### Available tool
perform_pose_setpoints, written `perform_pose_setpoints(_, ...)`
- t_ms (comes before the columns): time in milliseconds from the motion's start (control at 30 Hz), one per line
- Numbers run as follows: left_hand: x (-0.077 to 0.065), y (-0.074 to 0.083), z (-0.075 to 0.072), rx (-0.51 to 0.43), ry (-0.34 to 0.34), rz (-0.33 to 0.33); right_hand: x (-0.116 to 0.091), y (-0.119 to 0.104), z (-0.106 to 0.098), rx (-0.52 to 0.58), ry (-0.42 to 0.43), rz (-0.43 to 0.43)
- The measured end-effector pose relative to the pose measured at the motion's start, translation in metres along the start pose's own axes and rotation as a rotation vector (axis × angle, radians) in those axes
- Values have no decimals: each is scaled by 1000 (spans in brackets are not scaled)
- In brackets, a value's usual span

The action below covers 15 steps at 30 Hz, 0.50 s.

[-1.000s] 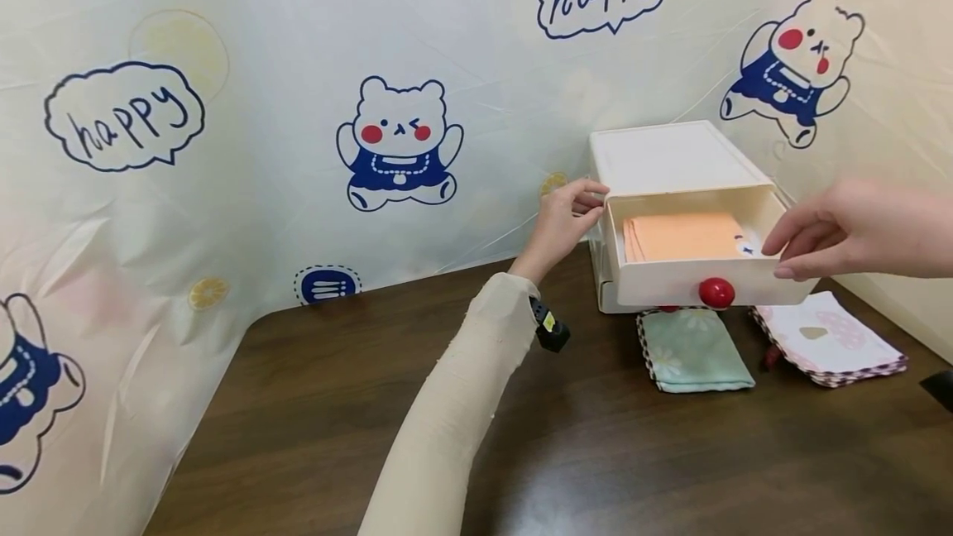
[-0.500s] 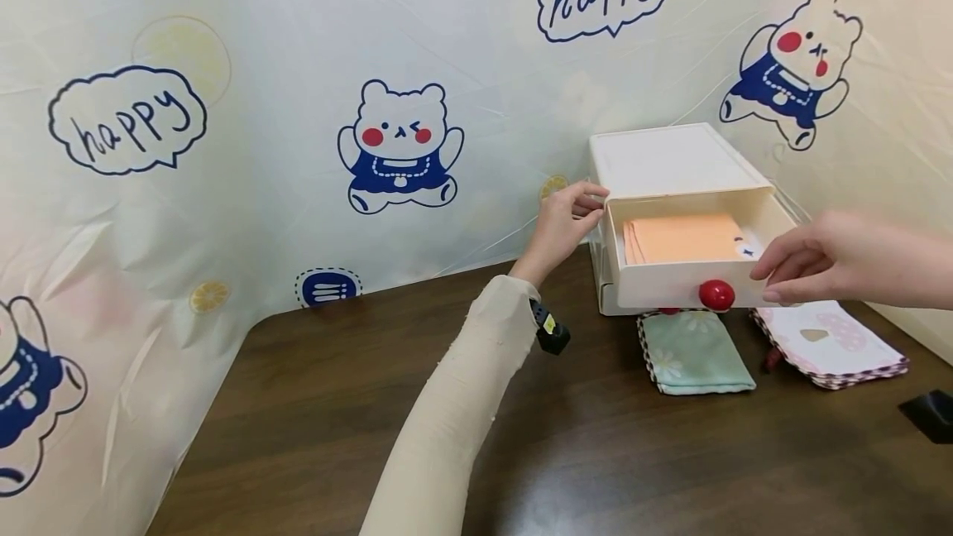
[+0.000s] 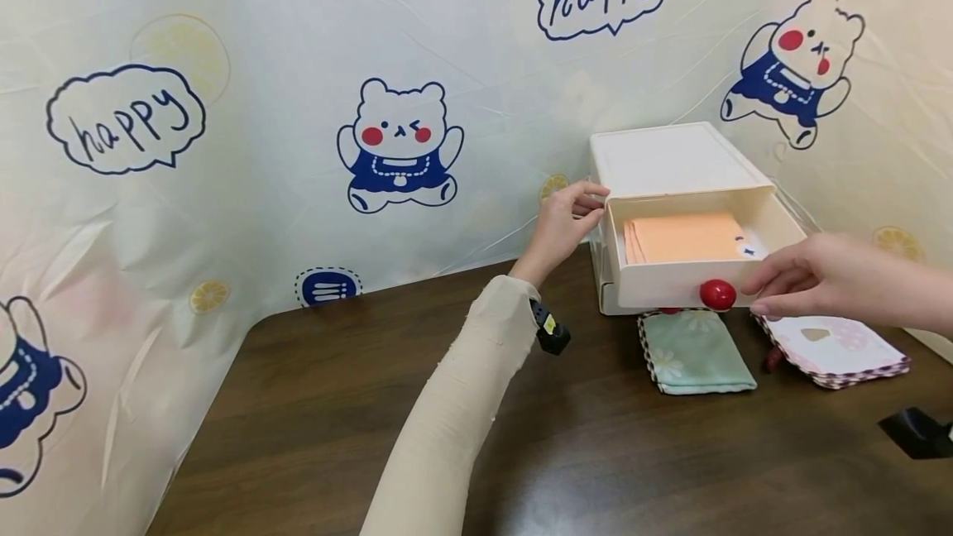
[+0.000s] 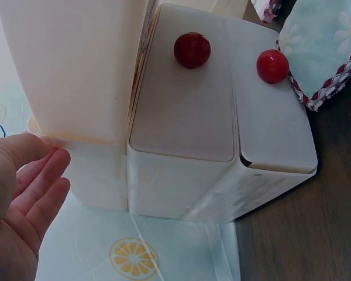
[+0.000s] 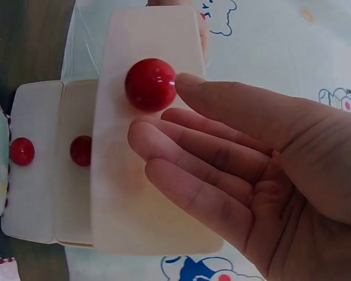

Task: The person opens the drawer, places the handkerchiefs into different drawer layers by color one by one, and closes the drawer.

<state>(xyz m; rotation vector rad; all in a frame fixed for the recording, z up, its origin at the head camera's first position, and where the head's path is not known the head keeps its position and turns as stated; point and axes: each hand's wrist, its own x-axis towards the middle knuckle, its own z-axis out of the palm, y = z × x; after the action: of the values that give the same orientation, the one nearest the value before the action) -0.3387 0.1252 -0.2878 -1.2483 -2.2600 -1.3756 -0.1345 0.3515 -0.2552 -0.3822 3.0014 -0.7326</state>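
Note:
A white drawer cabinet (image 3: 677,155) stands at the back right, its top drawer (image 3: 655,284) pulled out. Inside lies a folded orange cloth (image 3: 685,238), with a white patch and blue marks at its right end. My left hand (image 3: 562,226) holds the cabinet's left front edge between thumb and fingertips, seen close up in the left wrist view. My right hand (image 3: 826,275) is at the right of the drawer front, beside its round red knob (image 3: 718,294). In the right wrist view its fingers are loosely bent, and the thumb tip is right at the knob (image 5: 151,85).
A folded green cloth (image 3: 696,354) lies on the dark wooden table (image 3: 372,404) before the cabinet. Right of it is a white-and-pink folded stack (image 3: 837,346) with a checkered edge. Lower drawers with red knobs (image 4: 273,66) sit below. A printed curtain (image 3: 260,106) hangs behind.
My right hand has moved down and left, from the drawer's right rim to beside the red knob. The left hand and the drawer stay in place.

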Motion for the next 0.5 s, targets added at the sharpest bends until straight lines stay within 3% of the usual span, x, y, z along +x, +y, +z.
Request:
perform_pose_setpoints(400,-1,0,0,-3,4,2,2,1,17,52,50,86)
perform_pose_setpoints(500,-1,-1,1,-6,7,6,1,1,21,69,86,64)
